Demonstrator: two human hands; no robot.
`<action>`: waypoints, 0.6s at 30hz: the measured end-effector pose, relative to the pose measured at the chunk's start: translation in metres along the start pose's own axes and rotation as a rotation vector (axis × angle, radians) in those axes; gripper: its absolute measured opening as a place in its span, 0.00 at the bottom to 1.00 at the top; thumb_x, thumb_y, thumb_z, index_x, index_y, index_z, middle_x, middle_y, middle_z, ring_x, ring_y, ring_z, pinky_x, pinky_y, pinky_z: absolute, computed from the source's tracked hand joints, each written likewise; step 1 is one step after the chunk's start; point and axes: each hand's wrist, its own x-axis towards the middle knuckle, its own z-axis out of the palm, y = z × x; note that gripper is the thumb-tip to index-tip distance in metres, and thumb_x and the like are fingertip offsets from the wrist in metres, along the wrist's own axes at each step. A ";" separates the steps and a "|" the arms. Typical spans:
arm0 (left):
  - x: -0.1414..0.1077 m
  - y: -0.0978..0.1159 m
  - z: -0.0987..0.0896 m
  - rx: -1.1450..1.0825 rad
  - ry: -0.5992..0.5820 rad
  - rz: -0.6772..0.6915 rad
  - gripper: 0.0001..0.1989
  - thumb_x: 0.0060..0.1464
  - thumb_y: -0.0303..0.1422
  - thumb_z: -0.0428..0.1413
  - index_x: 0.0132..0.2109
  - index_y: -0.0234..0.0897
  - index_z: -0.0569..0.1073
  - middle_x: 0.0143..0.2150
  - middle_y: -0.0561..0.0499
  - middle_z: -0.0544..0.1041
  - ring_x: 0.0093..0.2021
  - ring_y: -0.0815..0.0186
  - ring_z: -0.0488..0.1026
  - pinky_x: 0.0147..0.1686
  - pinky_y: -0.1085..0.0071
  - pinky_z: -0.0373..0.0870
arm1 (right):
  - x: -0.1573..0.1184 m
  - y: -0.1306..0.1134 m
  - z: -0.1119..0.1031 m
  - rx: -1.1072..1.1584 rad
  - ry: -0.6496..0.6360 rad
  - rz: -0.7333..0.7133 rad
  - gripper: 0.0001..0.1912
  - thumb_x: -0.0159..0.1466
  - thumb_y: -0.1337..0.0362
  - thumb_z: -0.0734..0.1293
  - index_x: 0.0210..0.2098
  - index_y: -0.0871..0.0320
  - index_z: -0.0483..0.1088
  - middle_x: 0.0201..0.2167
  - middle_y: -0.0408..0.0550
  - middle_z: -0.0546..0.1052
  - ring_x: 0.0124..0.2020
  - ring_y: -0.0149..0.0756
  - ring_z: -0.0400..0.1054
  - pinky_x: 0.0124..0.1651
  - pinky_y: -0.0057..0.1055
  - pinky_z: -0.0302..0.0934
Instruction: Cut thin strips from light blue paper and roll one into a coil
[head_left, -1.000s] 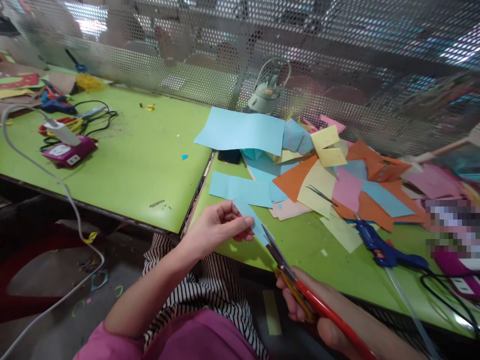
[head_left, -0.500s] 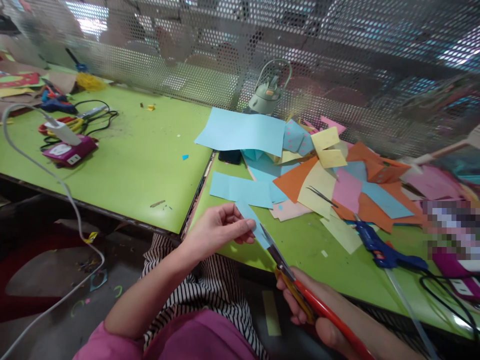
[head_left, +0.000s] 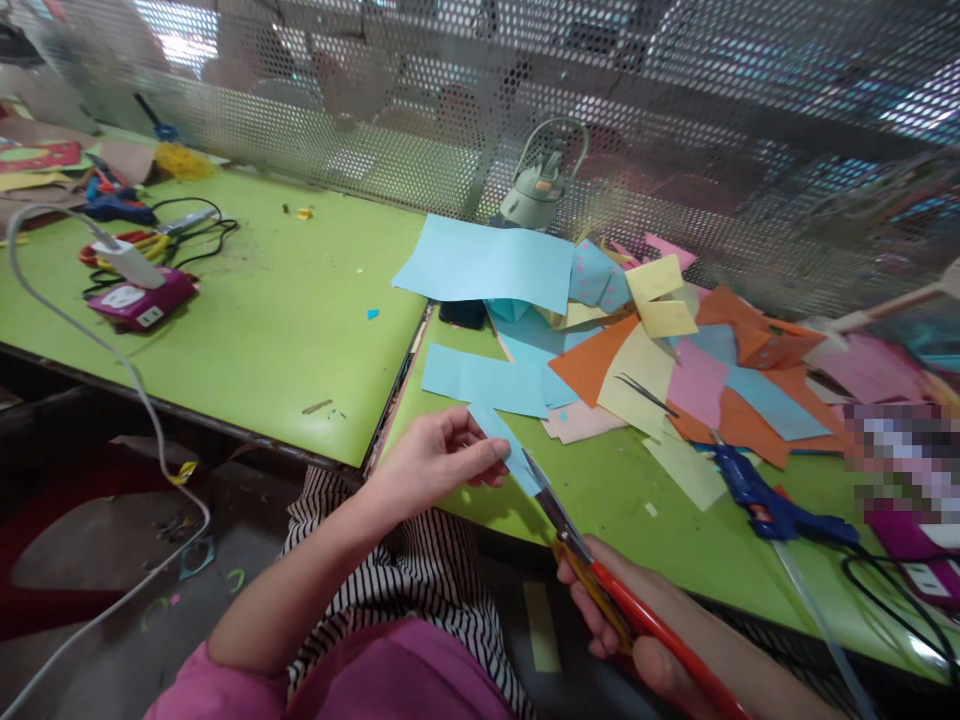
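Observation:
Between thumb and fingers, my left hand (head_left: 442,455) pinches a narrow strip of light blue paper (head_left: 491,425) above the table's front edge. My right hand (head_left: 611,600) is closed around the red and yellow handles of a pair of scissors (head_left: 559,515). The blades lie along the lower end of the strip, close to my left fingertips. Just beyond my left hand, a wider blue paper piece (head_left: 487,382) rests on the green table, and behind it a large blue sheet (head_left: 487,260) partly covers a dark phone-like object (head_left: 461,314).
Coloured paper pieces (head_left: 697,385) are heaped at the right with tweezers (head_left: 646,393) on top. Near them lies a blue glue gun (head_left: 772,500). A pale green bottle (head_left: 534,195) stands by the perforated metal screen (head_left: 337,110). At left is a purple power socket (head_left: 142,300) with a white cable.
Almost nothing differs. The view has shifted very slightly, and both hands keep the paper strip and scissors in nearly the same place.

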 end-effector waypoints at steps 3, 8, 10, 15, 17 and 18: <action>0.000 -0.002 -0.001 0.003 -0.017 -0.002 0.15 0.52 0.42 0.63 0.32 0.34 0.71 0.27 0.50 0.78 0.27 0.69 0.77 0.29 0.73 0.73 | 0.000 -0.005 0.002 0.036 0.011 0.081 0.23 0.56 0.38 0.67 0.29 0.53 0.67 0.16 0.36 0.59 0.16 0.27 0.50 0.20 0.26 0.52; 0.000 -0.003 -0.002 0.006 -0.028 -0.013 0.16 0.52 0.43 0.64 0.33 0.34 0.71 0.27 0.50 0.78 0.28 0.68 0.77 0.30 0.72 0.73 | -0.001 -0.011 0.006 0.145 -0.053 0.228 0.28 0.58 0.33 0.61 0.29 0.53 0.65 0.14 0.34 0.57 0.14 0.25 0.49 0.19 0.25 0.47; 0.000 -0.003 -0.001 0.002 -0.030 -0.016 0.16 0.52 0.42 0.64 0.33 0.34 0.70 0.27 0.50 0.78 0.27 0.69 0.76 0.29 0.72 0.73 | -0.001 -0.010 0.006 0.143 -0.061 0.234 0.28 0.57 0.33 0.63 0.29 0.53 0.64 0.14 0.34 0.57 0.14 0.24 0.48 0.18 0.25 0.44; 0.000 -0.002 0.000 -0.017 -0.028 -0.021 0.11 0.55 0.37 0.61 0.32 0.34 0.70 0.28 0.51 0.78 0.27 0.71 0.76 0.31 0.73 0.73 | 0.001 0.000 0.001 0.075 -0.070 0.202 0.25 0.51 0.40 0.71 0.32 0.53 0.65 0.16 0.34 0.60 0.15 0.23 0.47 0.19 0.24 0.41; 0.000 -0.002 0.000 -0.013 -0.023 -0.033 0.10 0.55 0.35 0.60 0.32 0.33 0.70 0.28 0.50 0.78 0.28 0.71 0.77 0.32 0.73 0.73 | 0.002 0.004 -0.002 0.049 -0.082 0.210 0.25 0.50 0.42 0.73 0.33 0.53 0.65 0.17 0.33 0.59 0.16 0.23 0.46 0.19 0.24 0.40; 0.000 -0.002 0.000 -0.011 -0.020 -0.039 0.09 0.55 0.34 0.60 0.32 0.33 0.70 0.28 0.50 0.79 0.28 0.71 0.77 0.32 0.73 0.74 | 0.002 0.005 -0.003 0.039 -0.091 0.219 0.24 0.50 0.43 0.73 0.34 0.53 0.65 0.17 0.33 0.59 0.16 0.23 0.45 0.19 0.24 0.40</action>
